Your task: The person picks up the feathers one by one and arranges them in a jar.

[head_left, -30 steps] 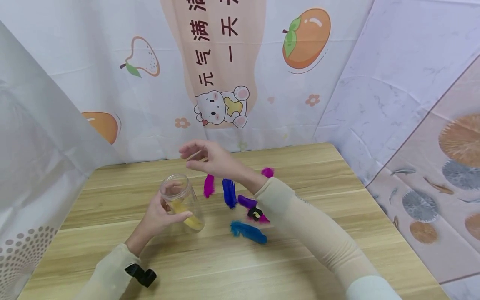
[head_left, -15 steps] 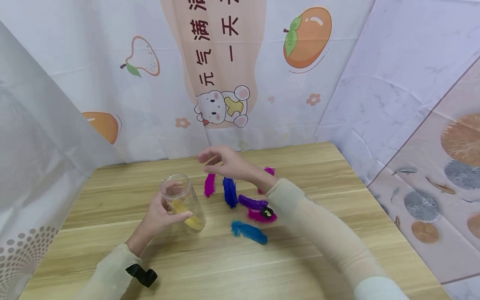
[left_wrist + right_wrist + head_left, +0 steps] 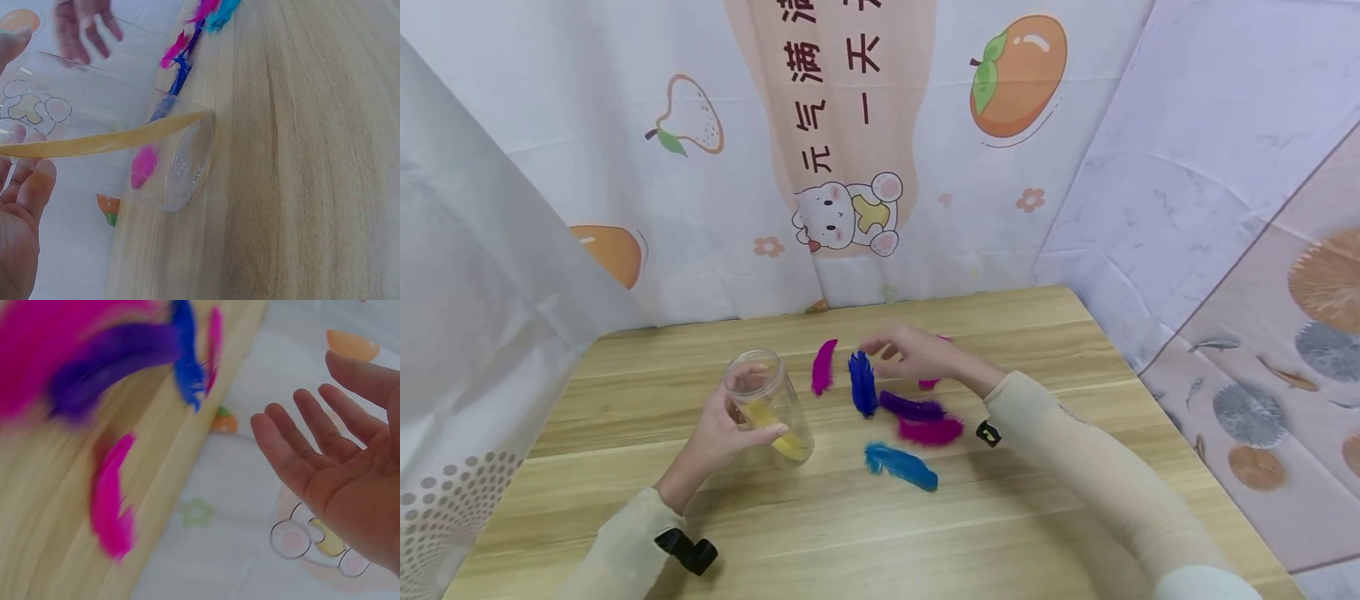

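My left hand grips a clear, lidless jar, tilted, with its mouth up. Inside it lies a yellow feather. My right hand is over the feathers with relaxed fingers and nothing in them; the right wrist view shows its bare palm. Nearest to it in the head view is a dark blue feather. A purple feather and a magenta feather lie side by side below. Another magenta feather is partly hidden behind the right hand in the head view.
A light blue feather lies toward the front of the wooden table. One more magenta feather is right of the jar. A printed white curtain hangs along the table's back edge.
My right hand has moved right and downward from beyond the jar to over the feathers, its fingers staying relaxed. The left hand and jar have hardly moved.
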The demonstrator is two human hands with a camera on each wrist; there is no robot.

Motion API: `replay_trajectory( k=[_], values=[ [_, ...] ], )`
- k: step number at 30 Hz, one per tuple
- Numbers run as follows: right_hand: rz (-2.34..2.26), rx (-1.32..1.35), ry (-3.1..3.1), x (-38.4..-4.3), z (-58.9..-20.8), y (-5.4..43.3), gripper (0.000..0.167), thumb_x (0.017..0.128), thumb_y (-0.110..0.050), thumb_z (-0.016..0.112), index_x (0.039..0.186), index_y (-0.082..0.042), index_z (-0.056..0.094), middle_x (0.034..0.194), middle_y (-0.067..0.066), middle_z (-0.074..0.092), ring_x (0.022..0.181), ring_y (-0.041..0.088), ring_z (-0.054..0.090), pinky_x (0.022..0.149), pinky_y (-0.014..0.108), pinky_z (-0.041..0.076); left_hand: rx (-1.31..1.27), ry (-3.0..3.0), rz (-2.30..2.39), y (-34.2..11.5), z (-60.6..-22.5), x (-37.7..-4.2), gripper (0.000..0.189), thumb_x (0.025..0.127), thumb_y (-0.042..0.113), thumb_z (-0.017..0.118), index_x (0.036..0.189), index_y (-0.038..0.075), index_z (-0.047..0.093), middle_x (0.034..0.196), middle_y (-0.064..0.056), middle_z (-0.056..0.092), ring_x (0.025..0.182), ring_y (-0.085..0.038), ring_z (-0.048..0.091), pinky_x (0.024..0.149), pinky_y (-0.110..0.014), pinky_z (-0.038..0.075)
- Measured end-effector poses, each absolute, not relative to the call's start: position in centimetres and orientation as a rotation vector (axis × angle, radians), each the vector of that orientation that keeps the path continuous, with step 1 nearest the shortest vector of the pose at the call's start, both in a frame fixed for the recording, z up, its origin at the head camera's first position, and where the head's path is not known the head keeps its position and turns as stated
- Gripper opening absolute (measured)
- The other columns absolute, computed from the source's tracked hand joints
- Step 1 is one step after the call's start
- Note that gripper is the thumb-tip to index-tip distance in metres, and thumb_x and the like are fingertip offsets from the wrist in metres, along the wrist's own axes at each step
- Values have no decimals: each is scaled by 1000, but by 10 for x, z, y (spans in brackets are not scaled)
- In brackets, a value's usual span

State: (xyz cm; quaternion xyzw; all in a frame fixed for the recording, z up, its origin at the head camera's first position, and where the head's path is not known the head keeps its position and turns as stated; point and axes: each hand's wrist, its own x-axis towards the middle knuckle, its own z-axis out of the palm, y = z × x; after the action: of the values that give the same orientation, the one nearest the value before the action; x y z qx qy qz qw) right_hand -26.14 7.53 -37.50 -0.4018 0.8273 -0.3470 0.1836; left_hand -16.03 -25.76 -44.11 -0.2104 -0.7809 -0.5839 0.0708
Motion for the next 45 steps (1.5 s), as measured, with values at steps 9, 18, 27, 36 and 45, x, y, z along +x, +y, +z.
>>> replay_trajectory(
  k=[9, 18, 27, 36, 45],
  values=[
    [-621, -1116, 2490, -250, -393, 115, 41, 97, -12, 70, 133, 5, 61, 131, 21, 64, 117, 35, 64, 99, 46, 52, -631, -2353, -1760, -255, -443, -160, 82, 72, -10, 86, 140, 6, 44, 125, -10, 60, 109, -31, 64, 81, -33, 58],
    [-404, -1064, 2551, -243, -410, 137, 25, 92, -16, 76, 112, 0, 73, 104, 8, 73, 96, 24, 68, 88, 41, 56, -631, -2341, -1786, -254, -445, -160, 83, 71, -13, 85, 141, 4, 43, 124, -11, 59, 109, -30, 64, 81, -33, 59],
    [-347, -915, 2538, -243, -425, 144, 17, 89, -29, 80, 81, -16, 72, 69, -9, 58, 65, 9, 48, 61, 26, 41, -619, -2351, -1782, -255, -444, -160, 83, 71, -12, 85, 141, 5, 43, 126, -14, 58, 109, -31, 64, 81, -33, 59],
    [-318, -880, 2587, -243, -434, 144, 20, 86, -25, 83, 78, -15, 68, 70, -8, 58, 67, 12, 49, 63, 27, 43, -611, -2367, -1769, -256, -444, -161, 83, 72, -11, 85, 141, 6, 43, 126, -11, 59, 111, -33, 63, 83, -33, 58],
    [-365, -871, 2542, -243, -435, 140, 19, 90, -18, 80, 76, -14, 68, 69, -7, 57, 67, 10, 49, 62, 27, 42, -606, -2352, -1774, -257, -443, -160, 83, 71, -13, 85, 141, 5, 43, 125, -9, 59, 109, -31, 64, 81, -32, 58]
  ],
)
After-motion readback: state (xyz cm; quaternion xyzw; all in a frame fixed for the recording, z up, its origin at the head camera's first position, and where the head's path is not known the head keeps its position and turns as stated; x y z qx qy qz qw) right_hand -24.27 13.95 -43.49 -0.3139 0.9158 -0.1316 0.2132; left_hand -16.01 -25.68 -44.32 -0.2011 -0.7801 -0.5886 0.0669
